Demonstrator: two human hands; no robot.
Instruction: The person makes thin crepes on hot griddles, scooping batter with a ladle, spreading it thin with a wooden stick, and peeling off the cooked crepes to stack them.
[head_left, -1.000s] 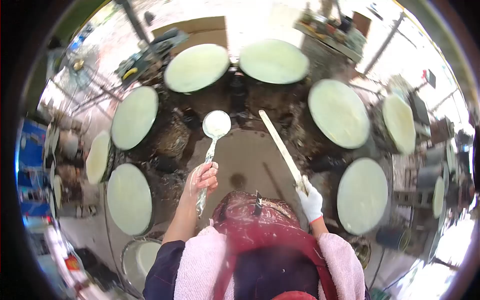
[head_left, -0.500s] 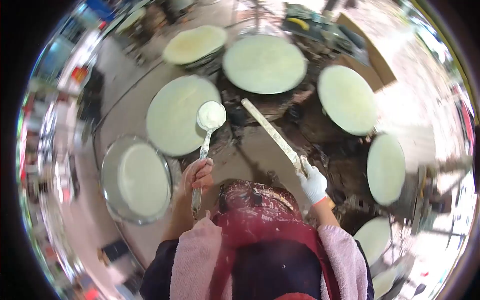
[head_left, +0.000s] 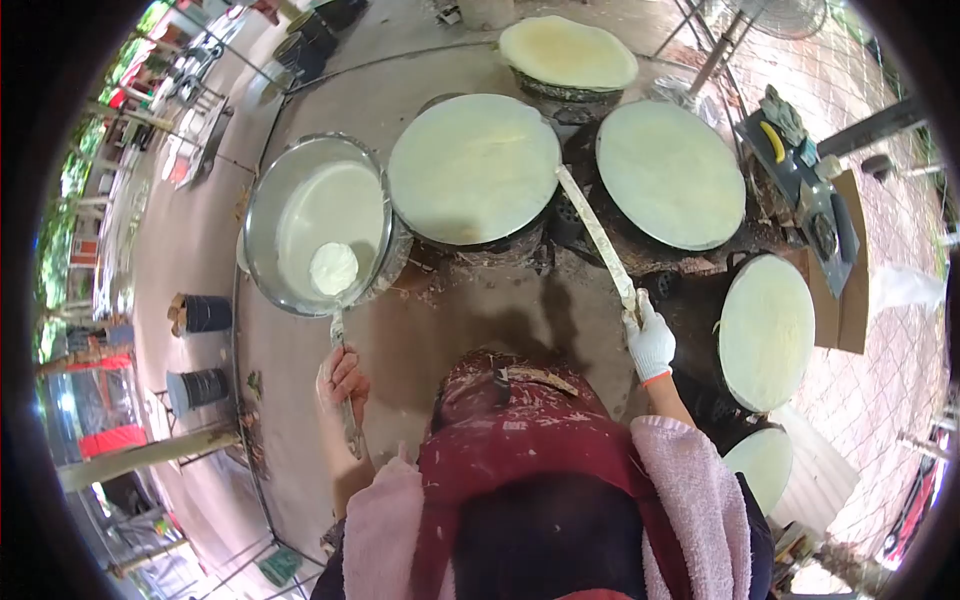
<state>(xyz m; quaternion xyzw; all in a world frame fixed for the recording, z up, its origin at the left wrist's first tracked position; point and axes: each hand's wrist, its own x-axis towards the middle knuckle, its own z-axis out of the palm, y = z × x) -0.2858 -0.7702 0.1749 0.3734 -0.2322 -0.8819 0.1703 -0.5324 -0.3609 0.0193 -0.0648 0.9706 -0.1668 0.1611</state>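
My left hand (head_left: 343, 385) is wrapped round the handle of a ladle (head_left: 334, 268), whose round cup holds pale batter. The cup is over the near side of a large metal basin (head_left: 262, 265) with creamy batter (head_left: 310, 215) inside; whether it touches the batter I cannot tell. My right hand (head_left: 652, 342), in a white glove, grips a long, flat, batter-smeared stick (head_left: 598, 238). The stick's far tip is at the right edge of a round griddle (head_left: 475, 168) covered with a pale sheet of batter. Another covered griddle (head_left: 670, 175) lies right of the stick.
More round griddles stand around me, one at the back (head_left: 568, 52) and others at right, (head_left: 766, 332) among them. Beyond them are a cardboard box (head_left: 853, 270) and a dark tray (head_left: 825, 215). Dark buckets (head_left: 205, 312) stand on the floor at left.
The view has turned left, bringing the basin nearer the middle. The ladle has moved from in front of a griddle to over the basin. Both hands keep their hold.
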